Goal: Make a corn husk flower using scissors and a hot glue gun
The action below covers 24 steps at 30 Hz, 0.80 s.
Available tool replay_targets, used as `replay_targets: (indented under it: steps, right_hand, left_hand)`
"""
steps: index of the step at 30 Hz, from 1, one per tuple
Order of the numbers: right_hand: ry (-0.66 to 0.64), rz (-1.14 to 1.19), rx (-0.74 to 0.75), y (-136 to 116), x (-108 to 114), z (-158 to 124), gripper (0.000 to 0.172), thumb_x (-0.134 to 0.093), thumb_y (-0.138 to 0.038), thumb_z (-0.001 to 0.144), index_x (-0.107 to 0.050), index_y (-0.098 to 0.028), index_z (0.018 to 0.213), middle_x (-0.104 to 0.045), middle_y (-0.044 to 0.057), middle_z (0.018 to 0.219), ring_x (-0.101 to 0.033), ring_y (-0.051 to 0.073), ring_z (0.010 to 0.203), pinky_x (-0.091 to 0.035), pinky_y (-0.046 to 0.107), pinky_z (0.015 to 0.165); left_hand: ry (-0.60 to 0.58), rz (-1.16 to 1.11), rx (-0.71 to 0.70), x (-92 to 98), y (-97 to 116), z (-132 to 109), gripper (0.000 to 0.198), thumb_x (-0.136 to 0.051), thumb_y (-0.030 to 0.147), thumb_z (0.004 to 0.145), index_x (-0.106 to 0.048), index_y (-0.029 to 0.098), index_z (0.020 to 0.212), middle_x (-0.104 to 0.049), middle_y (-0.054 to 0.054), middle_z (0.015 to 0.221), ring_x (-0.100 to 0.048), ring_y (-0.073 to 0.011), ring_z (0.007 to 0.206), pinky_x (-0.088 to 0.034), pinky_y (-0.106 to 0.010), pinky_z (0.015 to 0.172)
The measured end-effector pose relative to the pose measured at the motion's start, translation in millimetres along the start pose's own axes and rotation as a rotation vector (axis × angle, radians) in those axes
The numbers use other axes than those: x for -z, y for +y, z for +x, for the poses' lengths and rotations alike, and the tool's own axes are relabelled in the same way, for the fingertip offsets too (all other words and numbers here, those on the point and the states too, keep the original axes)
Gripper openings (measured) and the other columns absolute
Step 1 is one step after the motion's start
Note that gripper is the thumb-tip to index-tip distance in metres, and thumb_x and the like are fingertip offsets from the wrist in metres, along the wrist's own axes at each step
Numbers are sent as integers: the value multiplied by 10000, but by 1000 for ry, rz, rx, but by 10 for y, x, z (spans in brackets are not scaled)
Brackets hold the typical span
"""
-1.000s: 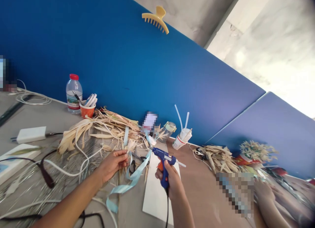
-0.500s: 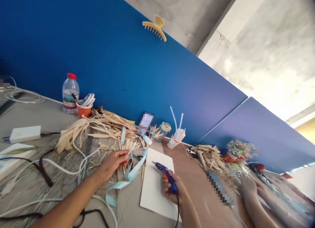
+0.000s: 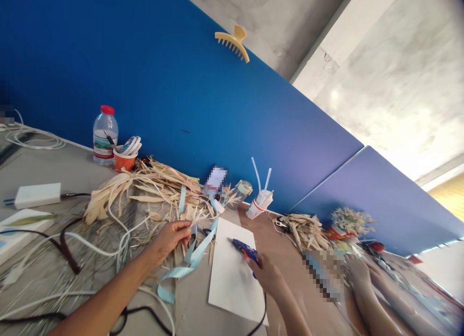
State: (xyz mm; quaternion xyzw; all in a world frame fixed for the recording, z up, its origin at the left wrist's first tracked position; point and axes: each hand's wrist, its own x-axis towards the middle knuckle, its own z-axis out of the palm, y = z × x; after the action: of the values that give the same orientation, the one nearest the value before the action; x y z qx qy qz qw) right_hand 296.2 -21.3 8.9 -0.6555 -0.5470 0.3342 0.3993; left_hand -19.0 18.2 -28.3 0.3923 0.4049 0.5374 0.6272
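Observation:
My left hand (image 3: 173,239) pinches a small pale husk flower (image 3: 197,216) between thumb and fingers, beside the pile of dried husks (image 3: 159,181). My right hand (image 3: 266,273) is wrapped round a blue and orange glue gun (image 3: 243,249), whose tip points up and left over a white sheet (image 3: 232,283). A black cord trails down from the glue gun. Between my hands, a light blue ribbon (image 3: 197,256) curls across the table.
A bottle (image 3: 105,135) and an orange cup (image 3: 124,161) stand at the back left. White cables (image 3: 90,250) and thin wires cover the left side. A white cup with straws (image 3: 256,205) stands behind the sheet. Another person's arms (image 3: 366,283) rest at the right.
My right hand has turned over the glue gun's handle and shifted slightly right, and the tip has moved a little right. My left hand still holds the flower.

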Motion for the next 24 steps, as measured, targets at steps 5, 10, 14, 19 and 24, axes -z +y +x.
replay_targets:
  steps: [5, 10, 14, 19, 24]
  right_hand:
    - [84, -182, 272, -467, -468, -198, 239, -600, -359, 740, -652, -193, 903, -672, 80, 872, -616, 217, 769, -484, 352, 718]
    - [-61, 38, 297, -684, -1369, -223, 318, -604, -276, 728, -614, -171, 1027, -681, 84, 1009, -626, 223, 948, -471, 369, 865]
    - [-144, 229, 218, -723, -1731, -157, 226, -567, -219, 733, -602, -175, 952, -689, 48, 884, -645, 186, 808, -499, 315, 747]
    - [-124, 317, 128, -730, -1764, -112, 116, -522, -268, 773, -586, -182, 731, -592, -16, 610, -553, 145, 573, -439, 260, 578]
    - [-130, 404, 91, -732, -1730, -86, 216, -529, -325, 775, -585, -175, 630, -501, -41, 517, -457, 120, 501, -377, 243, 531]
  left_hand:
    - [-2, 19, 14, -38, 43, -37, 226, -735, 236, 622, -703, 117, 812, -628, -4, 552, -526, -114, 469, -401, -229, 507]
    - [-14, 37, 26, -44, 84, -55, 235, -744, 238, 619, -712, 116, 817, -638, -19, 570, -524, -115, 482, -402, -227, 504]
    - [-44, 42, 34, -45, 119, -71, 223, -724, 261, 644, -724, 129, 824, -622, -7, 570, -482, -99, 463, -382, -215, 470]
    - [-62, 103, 24, -60, 145, -83, 246, -711, 275, 657, -729, 119, 845, -599, -5, 551, -477, -108, 466, -383, -217, 451]
    - [-62, 126, 16, -68, 143, -91, 271, -726, 293, 649, -729, 122, 859, -602, -5, 552, -489, -112, 474, -388, -219, 464]
